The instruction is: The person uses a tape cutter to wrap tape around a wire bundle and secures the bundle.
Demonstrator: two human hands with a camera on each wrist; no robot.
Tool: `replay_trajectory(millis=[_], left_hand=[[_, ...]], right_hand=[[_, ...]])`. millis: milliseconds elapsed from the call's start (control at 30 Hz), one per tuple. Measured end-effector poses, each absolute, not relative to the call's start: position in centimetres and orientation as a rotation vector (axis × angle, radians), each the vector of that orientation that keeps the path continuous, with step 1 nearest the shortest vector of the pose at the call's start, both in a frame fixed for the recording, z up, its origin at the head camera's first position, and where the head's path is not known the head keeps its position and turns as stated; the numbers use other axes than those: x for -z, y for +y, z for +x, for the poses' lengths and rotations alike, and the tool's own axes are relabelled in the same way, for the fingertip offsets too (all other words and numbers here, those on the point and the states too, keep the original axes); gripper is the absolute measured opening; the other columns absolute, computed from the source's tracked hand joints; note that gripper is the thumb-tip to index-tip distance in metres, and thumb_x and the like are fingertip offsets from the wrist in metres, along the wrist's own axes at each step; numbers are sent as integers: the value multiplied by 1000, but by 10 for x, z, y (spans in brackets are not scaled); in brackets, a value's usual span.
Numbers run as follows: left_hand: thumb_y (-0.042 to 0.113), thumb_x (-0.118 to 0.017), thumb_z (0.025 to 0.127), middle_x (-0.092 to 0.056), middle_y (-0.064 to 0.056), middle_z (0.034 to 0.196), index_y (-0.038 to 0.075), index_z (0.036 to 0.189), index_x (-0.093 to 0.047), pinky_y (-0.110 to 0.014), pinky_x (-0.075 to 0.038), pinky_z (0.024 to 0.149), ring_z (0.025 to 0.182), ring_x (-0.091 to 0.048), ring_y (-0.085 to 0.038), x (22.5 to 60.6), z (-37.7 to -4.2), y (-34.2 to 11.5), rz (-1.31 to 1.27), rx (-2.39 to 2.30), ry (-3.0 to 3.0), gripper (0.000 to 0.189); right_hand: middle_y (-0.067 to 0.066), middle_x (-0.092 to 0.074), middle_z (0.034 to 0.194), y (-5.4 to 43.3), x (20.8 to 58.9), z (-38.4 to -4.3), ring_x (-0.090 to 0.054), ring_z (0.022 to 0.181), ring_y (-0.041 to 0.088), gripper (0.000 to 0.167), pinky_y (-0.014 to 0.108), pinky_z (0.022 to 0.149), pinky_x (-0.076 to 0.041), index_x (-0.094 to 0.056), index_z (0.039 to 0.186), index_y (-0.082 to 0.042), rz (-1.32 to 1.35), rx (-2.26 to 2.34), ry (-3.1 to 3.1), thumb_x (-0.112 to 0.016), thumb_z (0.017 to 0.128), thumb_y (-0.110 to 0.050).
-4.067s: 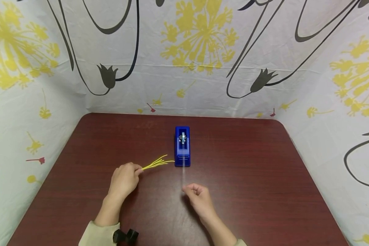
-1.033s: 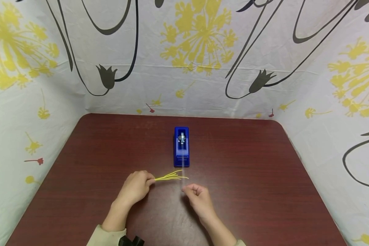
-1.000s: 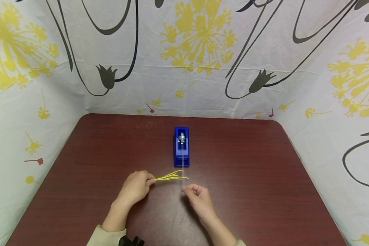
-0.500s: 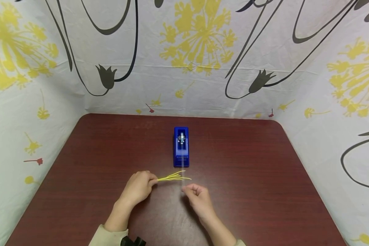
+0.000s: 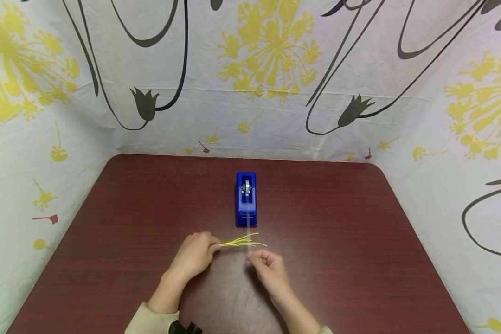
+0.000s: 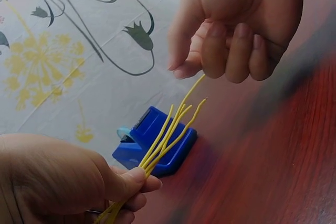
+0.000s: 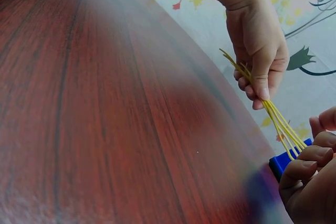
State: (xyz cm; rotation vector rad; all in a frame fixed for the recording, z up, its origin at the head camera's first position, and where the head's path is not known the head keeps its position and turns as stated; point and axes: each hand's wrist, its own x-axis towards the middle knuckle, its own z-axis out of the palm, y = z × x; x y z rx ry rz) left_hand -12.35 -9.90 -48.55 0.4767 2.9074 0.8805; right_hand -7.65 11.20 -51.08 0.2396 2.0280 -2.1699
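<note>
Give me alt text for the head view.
A person's left hand holds a bundle of yellow wires; their right hand pinches clear tape stretching from a blue tape dispenser. Below is a reddish-brown table, with flower-patterned cloth behind.

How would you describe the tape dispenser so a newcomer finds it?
Find the reddish table. Midway across it, beyond the yellow wires, stands the tape dispenser. It is the chunky blue block; the wires are thin, pinched in the left hand.

reddish-brown wood-grain table (image 5: pixel 334 222), blue tape dispenser (image 5: pixel 245 207) on it
</note>
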Motion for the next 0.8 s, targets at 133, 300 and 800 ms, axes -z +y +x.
replay_trajectory(millis=[133, 300, 800], left_hand=[[10, -72, 93, -56, 9, 70, 17, 75, -74, -34, -47, 66, 64, -51, -10, 486, -122, -96, 502, -880, 2899, 20], [10, -72, 93, -48, 10, 66, 17, 69, -69, -32, -43, 63, 60, -45, -9, 487, -122, -93, 551, -874, 2913, 25], [10, -73, 91, -55, 11, 70, 16, 79, -77, -35, -48, 66, 64, -54, -9, 487, -122, -88, 592, -888, 2919, 14]], right_hand=[[-6, -40, 54, 111, 510, -76, -30, 44, 4, 23, 18, 44, -24, -64, 93, 18, 243, 2176, 2026, -68, 91, -5], [-6, -40, 54, 111, 510, -76, -29, 44, 4, 23, 18, 43, -23, -65, 94, 18, 249, 2187, 2024, -68, 91, -5], [-8, -39, 54, 112, 508, -74, -29, 44, 2, 27, 17, 44, -23, -62, 96, 22, 247, 2191, 2012, -66, 93, -4]])
